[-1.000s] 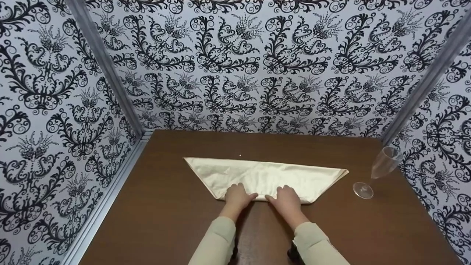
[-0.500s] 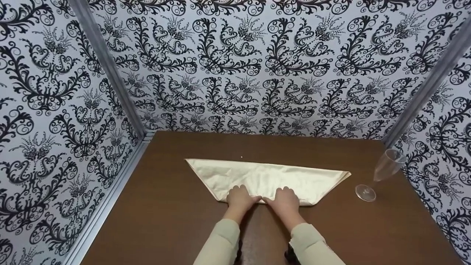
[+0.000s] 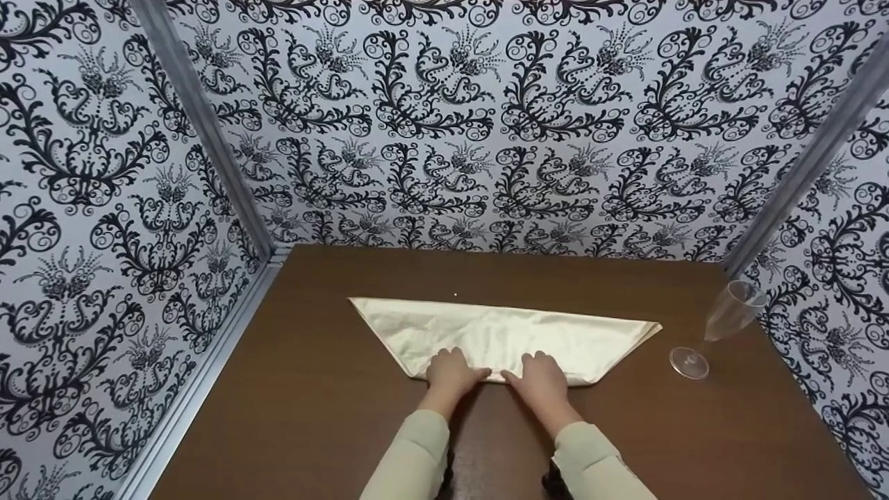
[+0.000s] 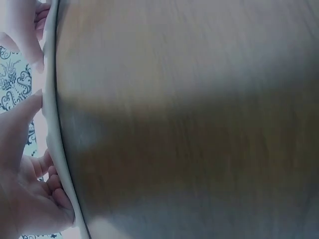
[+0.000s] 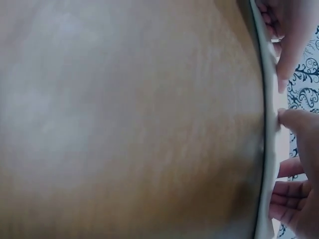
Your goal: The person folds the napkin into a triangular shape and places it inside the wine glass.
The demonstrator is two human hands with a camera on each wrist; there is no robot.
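Pinching the near edge of a cream cloth napkin [image 3: 501, 333], the left hand [image 3: 451, 376] and right hand [image 3: 542, 383] sit side by side — it lies folded on the brown bench [image 3: 312, 417], a transparent champagne flute [image 3: 728, 314] standing near its right corner.

- Head view: even, moderate lighting; wall [image 3: 458, 139] renders sharply.
- Cloth [image 3: 486, 333]: broad, soft sheen at center.
- Bench [image 3: 312, 403]: dull glare at lower center.
- Glass [image 3: 733, 311]: faint, low-contrast outline.
- Left wrist view: dim, hazy; soft-edged shadow crosses the bench.
- Right wrist view: pale glare at left, shadow at lower right.
- Both wrist views: bench grain smeared, possibly by defocus.
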